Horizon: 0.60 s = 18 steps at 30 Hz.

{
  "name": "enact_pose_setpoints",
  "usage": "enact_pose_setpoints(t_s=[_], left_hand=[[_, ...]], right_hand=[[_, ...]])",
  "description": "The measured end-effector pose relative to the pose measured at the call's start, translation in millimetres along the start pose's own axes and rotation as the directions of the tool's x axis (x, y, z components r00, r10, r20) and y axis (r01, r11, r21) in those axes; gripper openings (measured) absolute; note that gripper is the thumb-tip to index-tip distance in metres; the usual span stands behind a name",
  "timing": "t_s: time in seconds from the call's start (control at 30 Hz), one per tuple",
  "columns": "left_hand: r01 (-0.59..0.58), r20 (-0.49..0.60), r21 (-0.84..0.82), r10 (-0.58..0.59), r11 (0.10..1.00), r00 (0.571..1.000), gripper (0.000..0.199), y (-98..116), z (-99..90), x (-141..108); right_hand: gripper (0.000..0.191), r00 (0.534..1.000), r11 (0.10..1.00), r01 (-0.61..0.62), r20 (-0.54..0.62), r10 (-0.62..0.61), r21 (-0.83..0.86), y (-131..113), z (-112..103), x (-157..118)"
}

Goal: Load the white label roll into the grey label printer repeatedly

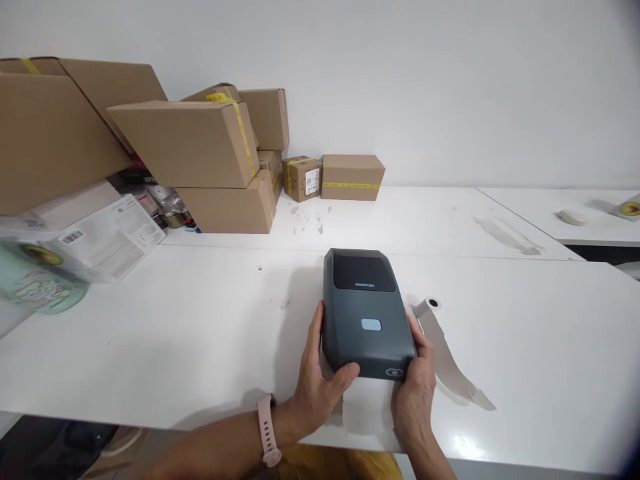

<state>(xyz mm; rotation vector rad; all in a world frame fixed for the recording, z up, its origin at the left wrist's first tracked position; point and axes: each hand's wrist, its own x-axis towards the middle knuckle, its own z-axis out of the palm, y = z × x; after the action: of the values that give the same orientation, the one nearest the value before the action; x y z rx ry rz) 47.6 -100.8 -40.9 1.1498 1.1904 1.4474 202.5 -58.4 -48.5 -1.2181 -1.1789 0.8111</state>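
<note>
The left hand point(320, 390) and the right hand point(419, 387) hold a dark blue-grey device point(370, 343) between them, at the near side of the white table point(200, 347). Both are curled partway around it: the left has its fingers along the left side and its thumb on the near edge, while the right wraps the right side by the near corner. The device has a black panel point(363, 272) at its far end and a light blue button point(371, 325) below that; whether its underside touches the tabletop I cannot tell. Just beside it, to the right, lies a small paper roll point(424, 307) — its loose strip point(447, 353) trails toward the near edge. A pink watch strap point(267, 423) circles the left wrist. Cardboard boxes point(185, 143) stand stacked at the far left.
</note>
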Motion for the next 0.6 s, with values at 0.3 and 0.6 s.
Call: enact_pose_setpoints(t_s=[0.3,0.6], left_hand=[[-0.031,0.033,0.094,0.028,0.995,0.999,0.1,6,-2.6,1],[-0.129,0.089,0.183,0.114,0.975,0.99,0.093,-1,-9.3,1]], right_hand=[[0.065,1.0,1.0,-0.029,-0.009,0.029,0.012,1,0,0],[0.065,0.999,0.997,-0.034,0.017,0.033,0.062,12,-3,-4]])
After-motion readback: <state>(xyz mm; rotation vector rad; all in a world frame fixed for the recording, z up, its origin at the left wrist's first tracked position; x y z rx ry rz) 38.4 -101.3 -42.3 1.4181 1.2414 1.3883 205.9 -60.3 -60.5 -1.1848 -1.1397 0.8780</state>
